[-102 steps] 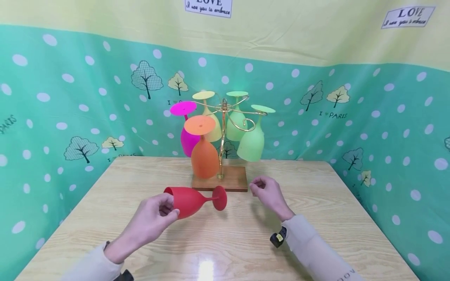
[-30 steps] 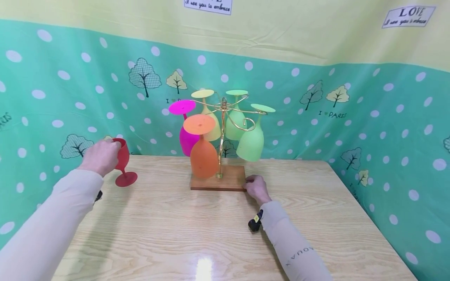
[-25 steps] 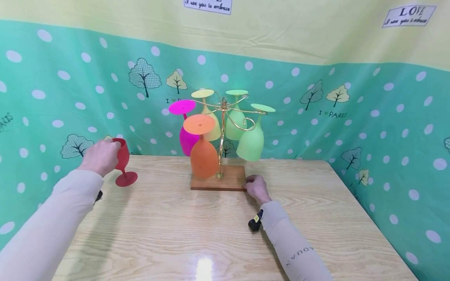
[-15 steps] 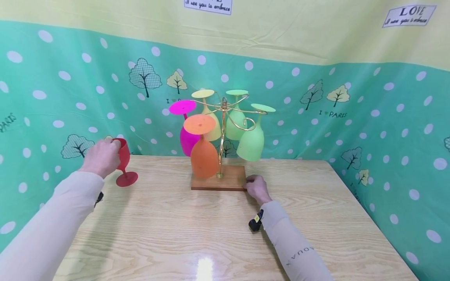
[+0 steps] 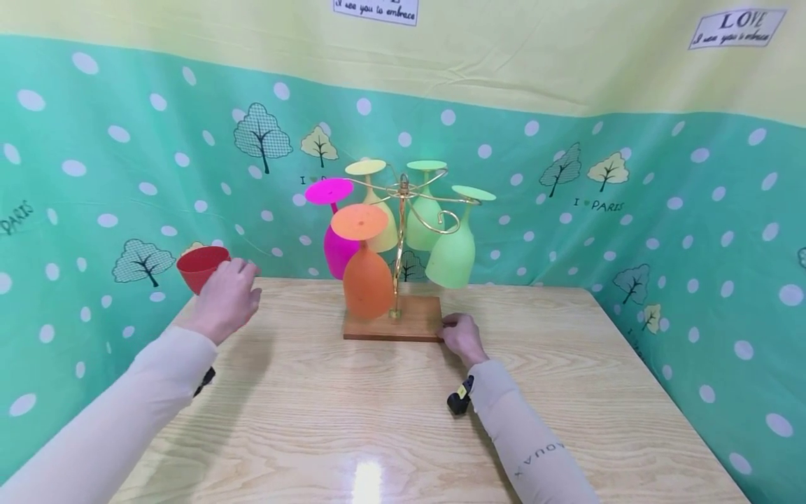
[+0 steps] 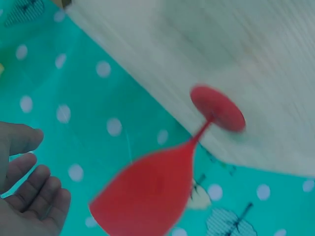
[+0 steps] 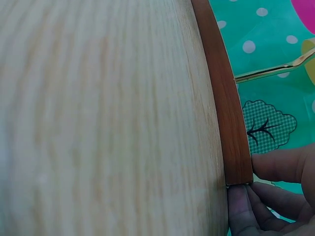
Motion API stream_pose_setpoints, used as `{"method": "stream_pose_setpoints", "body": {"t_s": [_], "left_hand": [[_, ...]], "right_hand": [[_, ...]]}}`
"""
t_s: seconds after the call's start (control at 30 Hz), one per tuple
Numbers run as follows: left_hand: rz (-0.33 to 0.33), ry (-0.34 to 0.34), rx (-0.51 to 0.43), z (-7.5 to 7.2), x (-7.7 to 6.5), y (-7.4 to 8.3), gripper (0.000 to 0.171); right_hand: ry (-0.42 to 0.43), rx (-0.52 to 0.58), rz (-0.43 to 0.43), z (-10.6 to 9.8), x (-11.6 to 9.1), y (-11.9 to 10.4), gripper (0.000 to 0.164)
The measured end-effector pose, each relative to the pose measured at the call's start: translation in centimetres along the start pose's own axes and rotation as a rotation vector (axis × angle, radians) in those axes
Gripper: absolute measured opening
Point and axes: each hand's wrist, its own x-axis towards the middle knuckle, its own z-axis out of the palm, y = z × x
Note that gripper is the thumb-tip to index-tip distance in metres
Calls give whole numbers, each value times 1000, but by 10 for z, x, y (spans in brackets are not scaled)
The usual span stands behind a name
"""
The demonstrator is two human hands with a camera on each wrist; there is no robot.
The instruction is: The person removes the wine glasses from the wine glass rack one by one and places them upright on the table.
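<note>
We seem to finish placing the red goblet (image 6: 147, 191), rim up on the table (image 5: 315, 420) at left | our left hand (image 5: 227, 297) holds nothing, beside it | our right hand (image 5: 464, 337) pinches the wooden base (image 5: 422, 308) of the rack (image 5: 402, 210) | next should need careful withdrawal, without tipping

Red goblet (image 6: 150, 189), orange goblet (image 5: 367, 283), magenta goblet (image 5: 338, 250), brown base (image 5: 420, 320), white-dotted teal curtain (image 5: 567, 248)

We've got our right hand (image 7: 288, 202) pinching the end of a brown wooden board (image 7: 229, 118), right by a pale wood-grain table (image 7: 108, 118). Past that we see a gold rod (image 7: 268, 73), dotted teal cloth (image 7: 270, 49) with a checked tree (image 7: 270, 125), plus cropped pink (image 7: 306, 14) and yellow bits (image 7: 311, 73) up top.
</note>
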Motion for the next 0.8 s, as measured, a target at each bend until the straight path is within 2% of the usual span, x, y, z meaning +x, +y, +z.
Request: {"method": "stream_pose_setpoints", "body": {"t_s": [0.13,0.23,0.37,0.5,0.8], "left_hand": [[19,-19,-29,13,-4,14,31],[-7,-54,-56,20,-5,25,34],[-31,-58,-109,33,-5,36,34],[-38,-46,-194,49,-7,47,32],[-123,-113,-409,83,-9,75,38]], "right_hand": [[-9,-6,-2,0,0,0,34],[-13,-12,-8,0,-1,0,34],[-5,-9,-14,0,0,1,34],[-10,-4,-5,0,1,2,35],[-12,-5,-4,0,0,2,34]]}}
